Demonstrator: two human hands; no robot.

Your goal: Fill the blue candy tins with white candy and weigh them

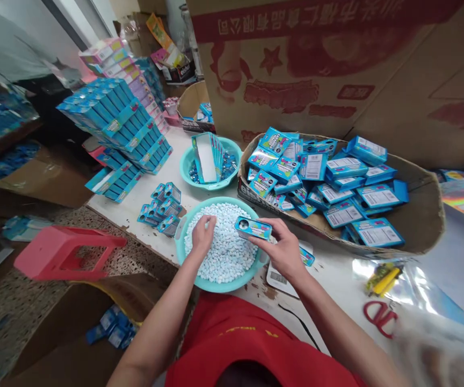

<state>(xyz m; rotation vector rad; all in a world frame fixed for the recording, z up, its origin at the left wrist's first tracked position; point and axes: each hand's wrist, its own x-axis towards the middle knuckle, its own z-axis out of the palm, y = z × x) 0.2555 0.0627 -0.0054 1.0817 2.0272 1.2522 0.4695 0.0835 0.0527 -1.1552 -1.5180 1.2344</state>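
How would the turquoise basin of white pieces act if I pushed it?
The basin is probably fairly heavy, as white pieces spread across it. Its wide, round shape suggests it would slide rather than tip. The pieces look small and loose, so they may shift.

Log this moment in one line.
left hand: over pale pellets, contact unclear | right hand: holding blue box | box: above teal basin

Tabletop [332,274]: before the worker [236,344], a basin [220,287] of pellets [226,263], one box [253,227] above its right side. Behind it, a second basin [211,186] containing cards [205,161]. Left, clustered packs [167,207]; far left, stacked trays [129,126]. Right, a carton [435,215] of boxes [342,166]; nearer, a scale [278,278]; near right, scissors [381,318]. Left of the tabletop, a stool [55,252].
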